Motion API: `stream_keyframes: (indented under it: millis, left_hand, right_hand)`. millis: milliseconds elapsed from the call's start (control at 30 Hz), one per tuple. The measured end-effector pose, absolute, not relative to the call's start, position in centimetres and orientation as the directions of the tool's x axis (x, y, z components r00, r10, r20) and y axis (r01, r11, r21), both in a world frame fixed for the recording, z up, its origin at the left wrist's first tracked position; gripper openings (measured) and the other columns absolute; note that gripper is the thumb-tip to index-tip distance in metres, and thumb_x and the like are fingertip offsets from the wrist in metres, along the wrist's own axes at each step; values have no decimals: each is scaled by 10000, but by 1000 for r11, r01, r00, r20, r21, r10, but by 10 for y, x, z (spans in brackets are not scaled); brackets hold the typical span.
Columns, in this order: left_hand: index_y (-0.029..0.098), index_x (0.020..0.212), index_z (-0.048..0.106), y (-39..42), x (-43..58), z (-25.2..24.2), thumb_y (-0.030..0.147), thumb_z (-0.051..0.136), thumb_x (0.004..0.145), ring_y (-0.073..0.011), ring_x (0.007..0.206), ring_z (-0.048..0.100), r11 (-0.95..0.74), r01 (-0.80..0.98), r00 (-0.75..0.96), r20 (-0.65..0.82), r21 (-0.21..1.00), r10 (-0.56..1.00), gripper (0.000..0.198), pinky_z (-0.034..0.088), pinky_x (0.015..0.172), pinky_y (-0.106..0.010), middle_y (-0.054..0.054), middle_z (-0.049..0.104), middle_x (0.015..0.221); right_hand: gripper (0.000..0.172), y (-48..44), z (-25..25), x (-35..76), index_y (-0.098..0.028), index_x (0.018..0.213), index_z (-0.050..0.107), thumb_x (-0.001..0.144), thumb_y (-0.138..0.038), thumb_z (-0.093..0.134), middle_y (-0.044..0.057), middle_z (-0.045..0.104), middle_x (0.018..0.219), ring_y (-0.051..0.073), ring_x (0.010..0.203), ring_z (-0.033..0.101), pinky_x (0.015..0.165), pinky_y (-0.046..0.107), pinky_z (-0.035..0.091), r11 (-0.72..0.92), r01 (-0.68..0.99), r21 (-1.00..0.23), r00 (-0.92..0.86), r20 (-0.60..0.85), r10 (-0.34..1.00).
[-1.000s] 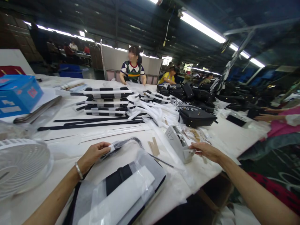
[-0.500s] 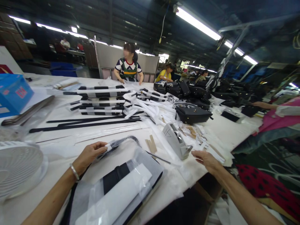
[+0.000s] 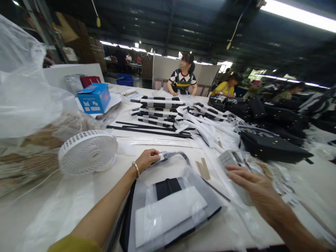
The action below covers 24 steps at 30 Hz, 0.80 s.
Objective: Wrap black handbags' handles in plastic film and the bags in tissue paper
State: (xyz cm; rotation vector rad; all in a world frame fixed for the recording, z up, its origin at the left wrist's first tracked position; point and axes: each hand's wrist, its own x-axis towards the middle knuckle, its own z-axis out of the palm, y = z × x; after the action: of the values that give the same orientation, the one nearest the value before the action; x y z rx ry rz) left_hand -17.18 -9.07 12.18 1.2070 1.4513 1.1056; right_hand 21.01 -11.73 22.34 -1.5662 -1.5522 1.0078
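Note:
My left hand (image 3: 147, 158) is closed in a pinch on the plastic-wrapped strap (image 3: 176, 155) of a black bag. The bag (image 3: 170, 210) lies flat in clear plastic before me, with a white sheet over its front. My right hand (image 3: 252, 183) hovers over the table just right of the bag, fingers stretched out and apart, holding nothing. It is in front of a grey tape dispenser (image 3: 231, 159). Two small brown card strips (image 3: 202, 168) lie between the hands.
A white fan (image 3: 88, 150) lies at the left beside a large clear bag of brown material (image 3: 28, 140). A blue box (image 3: 93, 98), black straps (image 3: 149, 130), wrapped strap stacks (image 3: 160, 110) and black bags (image 3: 270, 148) cover the white table (image 3: 78, 196). A person in a striped top (image 3: 183, 80) works opposite.
The view has swung left, bringing the fan and clear bag into sight. My right hand left the tape dispenser and moved toward the bag. My left hand kept its pinch on the strap.

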Motion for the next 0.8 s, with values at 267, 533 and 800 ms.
stream_keyframes:
  millis: [267, 533, 800]
  left_hand:
    - [141, 791, 691, -93, -173, 120, 358, 686, 610, -134, 598, 533, 78, 102, -64, -72, 992, 995, 282, 380, 597, -260, 12, 637, 655]
    - [134, 794, 692, -90, -175, 112, 378, 710, 630, -129, 611, 543, 71, 29, -49, -70, 997, 996, 294, 382, 608, -254, 5, 645, 670]
    - [133, 801, 689, -90, -177, 110, 382, 708, 639, -135, 622, 549, 71, 3, -50, -71, 997, 996, 297, 386, 614, -259, -3, 648, 673]
  right_hand:
    - [174, -94, 186, 5, -243, 706, 761, 701, -414, 733, 56, 598, 1346, 295, 1331, 439, 1153, 439, 215, 175, 284, -943, -349, 68, 935]
    - [149, -60, 133, -12, -233, 685, 752, 690, -372, 700, 67, 644, 1283, 292, 1325, 450, 1146, 418, 233, 247, 380, -891, -259, 154, 953]
    - [189, -60, 116, -19, -262, 790, 748, 796, -408, 628, 55, 673, 1229, 294, 1259, 510, 1160, 520, 128, 323, 474, -819, -258, 222, 940]
